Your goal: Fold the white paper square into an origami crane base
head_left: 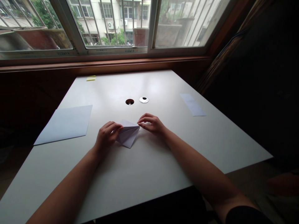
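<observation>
A folded piece of white paper point(128, 137) with creases and a raised flap is between my hands, over the middle of the white table. My left hand point(107, 134) pinches its left side between thumb and fingers. At the pointed right corner of the paper, my right hand point(151, 123) has thumb and fingertips closed on the tip. Part of the paper's left edge is hidden behind my left fingers.
A stack of white paper sheets point(64, 124) lies at the table's left edge. A paper strip point(192, 105) rests on the right. Farther back are a round cable hole point(130, 101), its metal cover point(144, 100) and a yellow sticky pad point(91, 78). A window point(116, 23) stands beyond the table.
</observation>
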